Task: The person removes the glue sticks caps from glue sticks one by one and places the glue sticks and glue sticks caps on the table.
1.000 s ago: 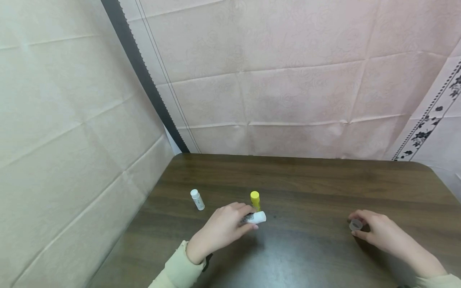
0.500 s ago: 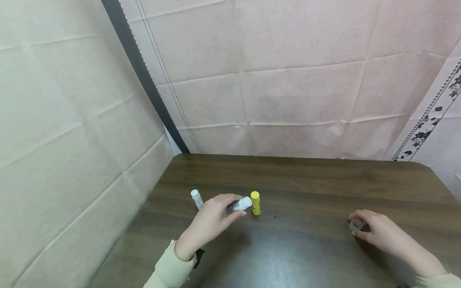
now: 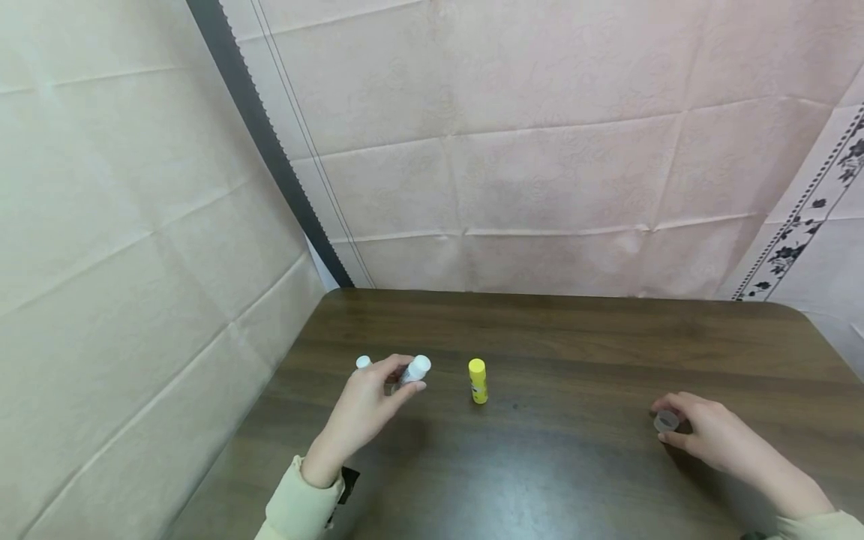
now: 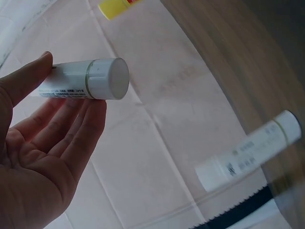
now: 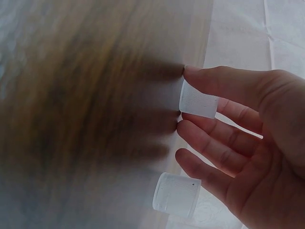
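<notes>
My left hand (image 3: 361,405) grips a white glue stick (image 4: 90,80) between thumb and fingers. It is held above the table, tilted, with its white end pointing up and right in the head view. A second white glue stick (image 4: 248,152) stands just beyond that hand; in the head view only its top (image 3: 363,361) shows. To the right stands a yellow glue stick (image 3: 478,382), upright. On the far right, my right hand (image 3: 709,435) rests at the tabletop, thumb and fingers around a translucent ribbed cap (image 5: 198,101). Another similar cap (image 5: 176,194) sits beside its little finger.
The dark wooden table (image 3: 574,345) has rounded back corners. Pale cloth (image 3: 553,172) hangs behind it, and another cloth wall (image 3: 135,262) runs along the left side.
My left hand has carried the white glue stick leftward from in front of the yellow one, to near the standing white one, tipping it more upright. The right hand stays where it was.
</notes>
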The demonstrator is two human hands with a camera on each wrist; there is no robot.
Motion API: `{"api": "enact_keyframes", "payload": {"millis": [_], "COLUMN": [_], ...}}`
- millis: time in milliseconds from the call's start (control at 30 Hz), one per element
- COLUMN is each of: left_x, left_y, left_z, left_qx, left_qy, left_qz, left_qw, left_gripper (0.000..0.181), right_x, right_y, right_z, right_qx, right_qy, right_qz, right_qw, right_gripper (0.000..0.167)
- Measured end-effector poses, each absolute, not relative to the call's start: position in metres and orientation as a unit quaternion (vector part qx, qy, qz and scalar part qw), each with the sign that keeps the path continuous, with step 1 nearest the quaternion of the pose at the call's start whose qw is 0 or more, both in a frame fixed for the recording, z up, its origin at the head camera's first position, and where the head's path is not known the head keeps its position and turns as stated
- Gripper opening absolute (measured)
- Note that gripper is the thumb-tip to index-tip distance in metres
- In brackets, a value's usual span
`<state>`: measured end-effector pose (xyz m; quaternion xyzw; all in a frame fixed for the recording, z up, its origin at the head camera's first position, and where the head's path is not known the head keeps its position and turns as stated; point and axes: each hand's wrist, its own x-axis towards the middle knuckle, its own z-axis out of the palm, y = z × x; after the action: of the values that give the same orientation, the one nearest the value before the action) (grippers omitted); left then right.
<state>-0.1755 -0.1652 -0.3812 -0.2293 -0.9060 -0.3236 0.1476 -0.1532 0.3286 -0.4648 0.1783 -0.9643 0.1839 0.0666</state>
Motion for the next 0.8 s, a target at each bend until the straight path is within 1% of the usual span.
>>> {"api": "enact_keyframes", "payload": {"millis": [200, 333, 467, 700, 800], "left_x": [-0.177, -0.178, -0.178, -0.176, -0.176], "left_y": [-0.187, -0.203, -0.216, -0.232, -0.237], "left_z": [-0.387, -0.39, -0.394, -0.4, -0.402], "left_qx": [-0.195, -0.17, -0.153, -0.118, -0.105], "left_qy": [-0.899, -0.903, -0.908, -0.91, -0.914], "left_qz": [-0.364, -0.362, -0.352, -0.364, -0.36], "left_qw": [0.15, 0.159, 0.168, 0.158, 0.157], "left_gripper": [0.029, 0.03, 0.031, 0.03, 0.031], "right_x": [-0.152, -0.152, -0.152, -0.153, -0.154], "right_y": [0.328, 0.328, 0.328, 0.328, 0.328], "right_z": [-0.465, -0.466, -0.466, -0.465, -0.463], "right_qx": [0.179, 0.177, 0.171, 0.163, 0.168], "right_qy": [-0.963, -0.962, -0.963, -0.963, -0.963], "right_qz": [0.188, 0.194, 0.197, 0.206, 0.207], "right_qw": [0.076, 0.077, 0.071, 0.05, 0.046], "right_gripper": [0.037, 0.041, 0.042, 0.054, 0.055]}}
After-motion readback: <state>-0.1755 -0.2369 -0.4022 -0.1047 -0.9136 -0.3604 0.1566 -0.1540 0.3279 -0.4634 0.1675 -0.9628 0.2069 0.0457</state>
